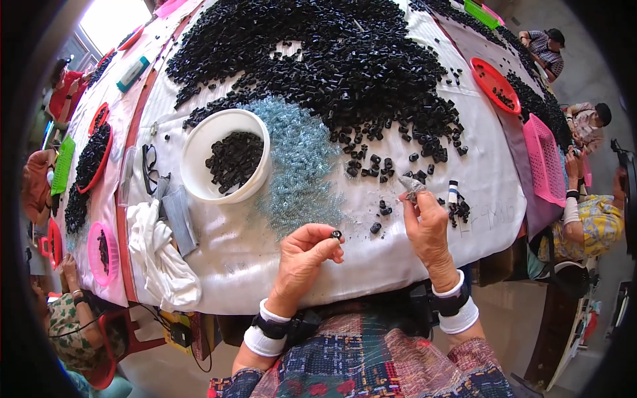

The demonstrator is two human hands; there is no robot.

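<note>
— While the left hand (306, 249) is pinched shut on a small black ring (336, 234), where does that piece sit against the white bowl (199, 174)?

— Below and to the right of the bowl, lifted off the white-covered counter (245, 265), thumb and forefinger clamped on it. Held up like that, its open end faces the other hand, which I take to be the reason for the grip.

— And the right hand (428, 229)?

— Farther right of the bowl, fingers closed around a small grey pointed piece (410, 184), tip upward. I cannot tell exactly what that piece is.

— Why is the bowl where it is?

— It stands within easy reach of the left arm, partly filled with black parts, so it looks like a collecting place. Just right of the bowl lies a drift of pale blue springs (298, 159), and above it the great heap of black parts (332, 60) spreads across the counter.

— Anything else by the bowl?

— A crumpled white cloth (159, 252) below it to the left, and a pair of glasses (149, 166) just left of its rim. Loose black parts (381, 211) are scattered to its right, between the two hands.
</note>
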